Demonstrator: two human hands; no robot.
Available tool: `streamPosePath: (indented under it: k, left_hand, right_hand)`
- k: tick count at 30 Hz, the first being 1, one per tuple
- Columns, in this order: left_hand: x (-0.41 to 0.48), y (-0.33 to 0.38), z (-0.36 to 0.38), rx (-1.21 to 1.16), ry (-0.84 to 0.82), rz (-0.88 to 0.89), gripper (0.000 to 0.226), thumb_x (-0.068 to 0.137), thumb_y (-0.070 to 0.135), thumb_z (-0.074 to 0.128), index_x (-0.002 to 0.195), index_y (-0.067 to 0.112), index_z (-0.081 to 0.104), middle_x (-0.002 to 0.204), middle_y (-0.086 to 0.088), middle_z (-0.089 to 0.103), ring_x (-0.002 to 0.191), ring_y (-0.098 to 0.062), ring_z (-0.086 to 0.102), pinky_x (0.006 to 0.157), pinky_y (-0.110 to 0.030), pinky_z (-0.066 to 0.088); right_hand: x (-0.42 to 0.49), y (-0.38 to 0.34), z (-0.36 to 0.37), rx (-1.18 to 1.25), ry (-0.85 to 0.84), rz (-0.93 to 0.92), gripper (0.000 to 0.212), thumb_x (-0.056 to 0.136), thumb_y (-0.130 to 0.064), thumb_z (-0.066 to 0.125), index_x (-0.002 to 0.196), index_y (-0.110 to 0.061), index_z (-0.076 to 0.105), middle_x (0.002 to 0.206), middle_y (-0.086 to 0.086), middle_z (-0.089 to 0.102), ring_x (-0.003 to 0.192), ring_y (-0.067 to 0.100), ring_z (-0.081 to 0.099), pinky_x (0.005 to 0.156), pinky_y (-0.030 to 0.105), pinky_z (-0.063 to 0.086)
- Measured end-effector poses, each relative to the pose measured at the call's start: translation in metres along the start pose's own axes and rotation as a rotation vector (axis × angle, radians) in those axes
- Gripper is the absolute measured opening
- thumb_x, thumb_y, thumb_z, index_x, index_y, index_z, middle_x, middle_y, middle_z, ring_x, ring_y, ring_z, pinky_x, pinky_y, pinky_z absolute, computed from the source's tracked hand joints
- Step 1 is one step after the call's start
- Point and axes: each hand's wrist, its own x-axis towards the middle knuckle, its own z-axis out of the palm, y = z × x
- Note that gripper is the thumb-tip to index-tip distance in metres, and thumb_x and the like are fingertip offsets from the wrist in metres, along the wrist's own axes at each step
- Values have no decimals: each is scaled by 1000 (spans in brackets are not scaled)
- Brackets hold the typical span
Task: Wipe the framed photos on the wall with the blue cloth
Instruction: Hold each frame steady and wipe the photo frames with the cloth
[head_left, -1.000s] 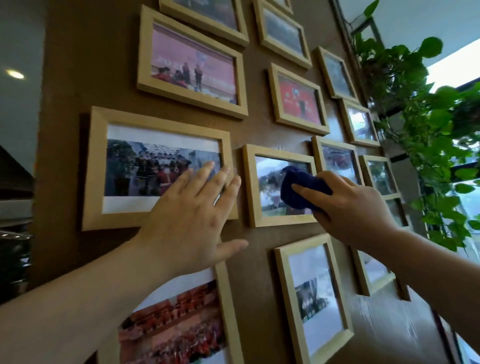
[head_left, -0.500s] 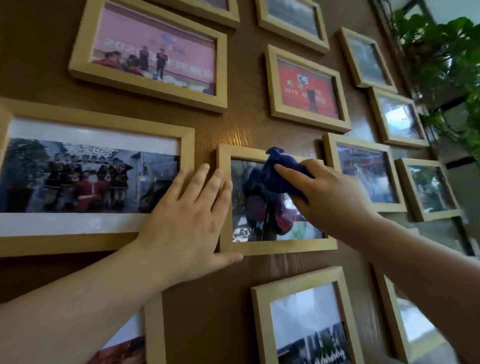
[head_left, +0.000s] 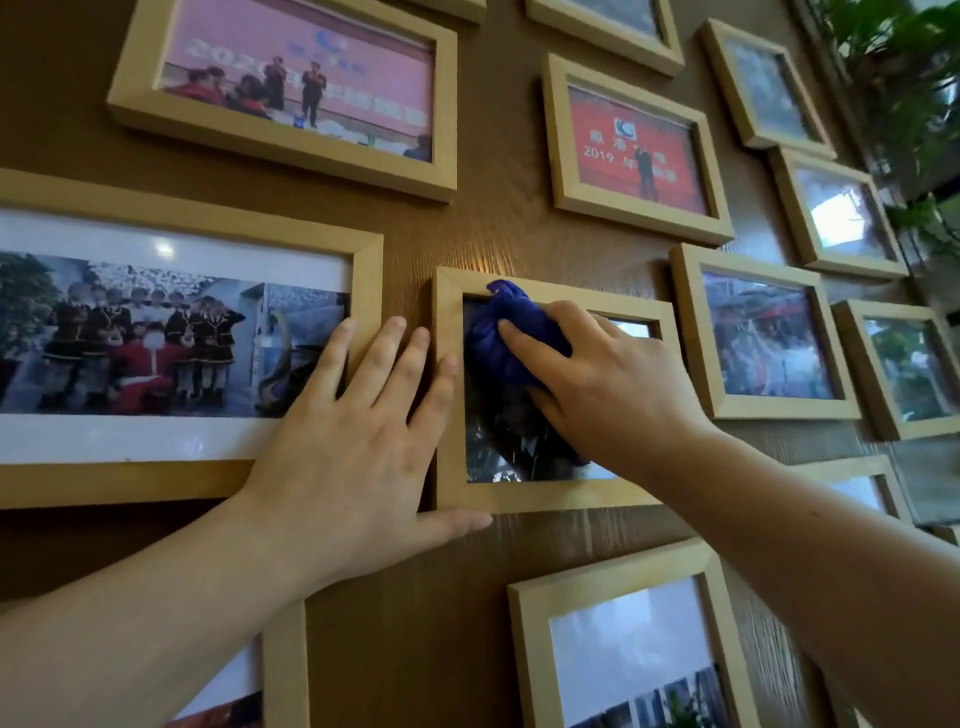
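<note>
Centrally: right hand (head_left: 618, 384), fingers (head_left: 524, 340) curled and pressed down over the blue cloth (head_left: 506, 338), bunching it against the glass of a small framed photo (head_left: 550, 496).

Blue cloth: deep royal blue, soft, crumpled into a wad with folds and a small peak at its top edge. It sits at the upper left corner of the small frame's glass, its peak just overlapping the top rail. Mostly covered by the right hand.

Left hand (head_left: 353, 447): flat on the wall, fingers (head_left: 384, 358) spread and extended upward. Fingertips lie across the right rail of the large framed photo (head_left: 197, 228) and the left rail of the small frame; the thumb runs along under the small frame's bottom rail. It holds nothing.

Small framed photo: pale natural wood, plain flat moulding, dark picture under glossy glass; subject too dim to tell.

Large framed photo: same pale wood, white mat, group of people in dark uniforms with one red-clad figure in front.

Pink framed photo (head_left: 291, 156): upper left, stage scene with figures; banner lettering begins "2020", remainder blurred.

Red framed photo (head_left: 644, 218): upper centre, white logo above a line reading "2019" followed by characters too blurred to read; one figure stands below.

Further frames of matching wood fill the brown wood-grain wall (head_left: 498, 228) to the right and below. Green plant (head_left: 904, 57) at the upper right.
</note>
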Motion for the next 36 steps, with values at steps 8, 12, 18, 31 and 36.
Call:
streamPosePath:
  k: [8, 12, 18, 31, 36]
  left_hand:
    - [0, 3, 1, 20, -17, -28, 109, 76, 87, 25, 147, 3, 30, 147, -28, 39, 141, -41, 27, 111, -66, 23]
    - [1, 5, 1, 46, -20, -44, 110, 76, 87, 26, 146, 3, 30, 147, -28, 39, 141, -41, 27, 110, -67, 23]
    - [3, 6, -2, 80, -43, -57, 112, 74, 88, 26, 148, 4, 26, 148, -27, 38, 142, -40, 26, 111, -66, 21]
    - [3, 7, -5, 111, -62, -51, 113, 75, 88, 26, 147, 1, 29, 147, -28, 40, 141, -41, 28, 112, -66, 19]
    - [4, 7, -5, 128, -66, -48, 113, 75, 87, 27, 147, 0, 28, 147, -29, 39, 141, -41, 27, 113, -65, 19]
  right_hand:
    - [-38, 69, 13, -94, -106, 58, 61, 80, -32, 69, 134, -16, 47, 113, 16, 52, 82, 31, 58, 46, 28, 34]
    - [-44, 66, 11, -54, -121, 86, 61, 80, -32, 69, 134, -16, 46, 113, 16, 52, 80, 30, 59, 44, 30, 38]
    - [-24, -2, -7, 112, -64, -92, 62, 81, -33, 66, 137, -17, 43, 115, 17, 53, 77, 26, 58, 47, 31, 38]
    - [-100, 69, 6, 125, -236, -38, 54, 79, -37, 56, 130, -24, 51, 109, 12, 56, 74, 28, 61, 42, 37, 49]
    - [-99, 49, 5, 177, -212, 22, 53, 81, -35, 52, 131, -19, 50, 111, 15, 55, 75, 30, 61, 43, 39, 50]
